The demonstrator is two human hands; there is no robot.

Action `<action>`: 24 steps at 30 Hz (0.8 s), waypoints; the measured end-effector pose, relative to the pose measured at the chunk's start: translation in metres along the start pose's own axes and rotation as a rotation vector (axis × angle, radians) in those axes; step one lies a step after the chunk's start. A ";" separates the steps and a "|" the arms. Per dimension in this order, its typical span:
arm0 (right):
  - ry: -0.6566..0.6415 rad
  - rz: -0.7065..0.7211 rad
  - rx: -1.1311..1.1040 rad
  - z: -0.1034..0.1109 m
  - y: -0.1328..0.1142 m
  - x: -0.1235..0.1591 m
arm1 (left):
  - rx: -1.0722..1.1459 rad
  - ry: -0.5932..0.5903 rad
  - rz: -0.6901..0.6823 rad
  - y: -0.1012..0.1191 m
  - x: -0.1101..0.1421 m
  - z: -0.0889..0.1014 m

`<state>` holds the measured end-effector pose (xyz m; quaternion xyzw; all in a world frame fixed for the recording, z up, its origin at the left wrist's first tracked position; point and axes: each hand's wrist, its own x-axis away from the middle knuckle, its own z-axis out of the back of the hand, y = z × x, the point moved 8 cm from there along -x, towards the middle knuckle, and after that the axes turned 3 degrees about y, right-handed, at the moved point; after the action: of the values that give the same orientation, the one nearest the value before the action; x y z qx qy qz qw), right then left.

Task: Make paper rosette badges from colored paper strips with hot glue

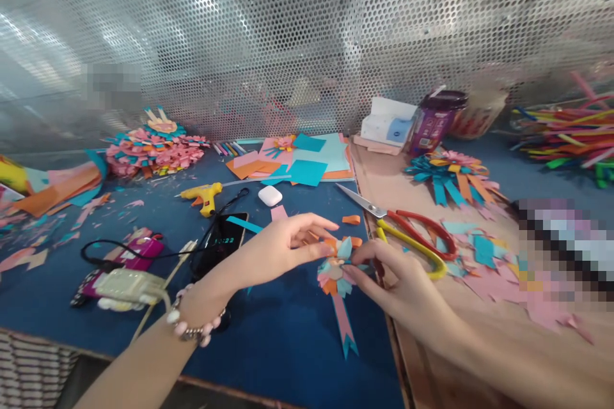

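A paper flower (334,276) of orange, pink and teal petals is between my hands in the middle of the head view, over the blue table. From it hangs a pink and teal paper ribbon tail (344,326) with notched ends. My left hand (292,243), with a bead bracelet (194,326) on its wrist, grips the flower's upper left edge between thumb and fingers. On the right side, the thumb and fingers of my right hand (398,278) pinch the petals. A small orange paper loop (352,220) lies just beyond them.
Red and yellow-handled scissors (407,223) lie right of my hands. A yellow glue gun (204,197), a phone (223,239), a white case (270,195) and a power strip (129,287) with cables are on the left. Coloured paper (309,171), a purple cup (436,120) and paper scraps (503,275) lie about.
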<state>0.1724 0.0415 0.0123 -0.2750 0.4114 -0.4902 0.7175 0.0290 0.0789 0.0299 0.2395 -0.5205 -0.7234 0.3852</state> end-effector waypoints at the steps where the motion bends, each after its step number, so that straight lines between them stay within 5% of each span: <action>1: -0.002 -0.004 0.000 0.000 0.000 0.000 | -0.003 0.016 0.001 -0.001 -0.001 0.000; 24: 0.023 -0.059 0.036 0.005 -0.006 0.000 | -0.035 0.019 -0.010 0.005 0.001 -0.003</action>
<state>0.1737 0.0396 0.0193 -0.2683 0.4026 -0.5215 0.7028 0.0324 0.0749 0.0340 0.2422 -0.5031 -0.7321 0.3902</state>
